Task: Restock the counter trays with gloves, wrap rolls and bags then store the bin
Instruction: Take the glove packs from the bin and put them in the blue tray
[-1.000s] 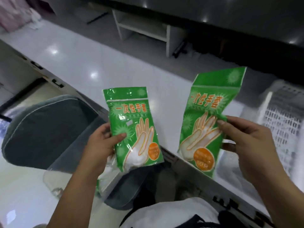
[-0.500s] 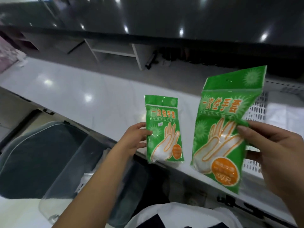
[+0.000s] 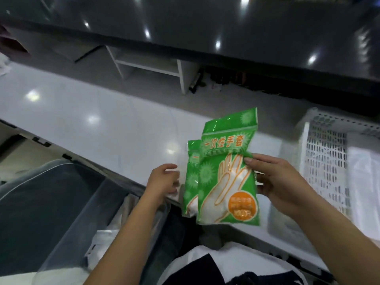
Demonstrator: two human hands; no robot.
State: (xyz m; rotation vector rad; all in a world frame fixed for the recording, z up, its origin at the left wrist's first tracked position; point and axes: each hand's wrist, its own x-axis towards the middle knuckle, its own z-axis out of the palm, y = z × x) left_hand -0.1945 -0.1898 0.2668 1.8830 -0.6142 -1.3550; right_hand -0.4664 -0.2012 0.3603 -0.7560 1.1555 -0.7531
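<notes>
a long white counter (image 3: 86,112) is running across the view, with a dark glossy surface (image 3: 226,21) rising behind it. a clear plastic bin (image 3: 67,212) with a dark lid is sitting low at the left, below the counter edge. a white perforated tray (image 3: 329,161) is standing on the counter at the right, just beside the person's right hand (image 3: 275,182).

that right hand is pinching a large green glove packet (image 3: 226,177) by its right edge, thumb on the front face, fingers curled behind. a second, smaller glove packet (image 3: 192,175) is tucked directly behind the first, only its left strip showing; which fingers are holding it cannot be told. both packets are hanging in the air above the counter's near edge. the left hand (image 3: 164,182) is hovering just beside the packets with fingers loosely curled, gripping nothing.

the likely risk: the glossy packets are looking slippery, so the hidden one could be sliding out of a one-handed pinch and dropping off the counter's edge. nothing is standing between the packets and the tray, though its near wall is needing to be cleared.
</notes>
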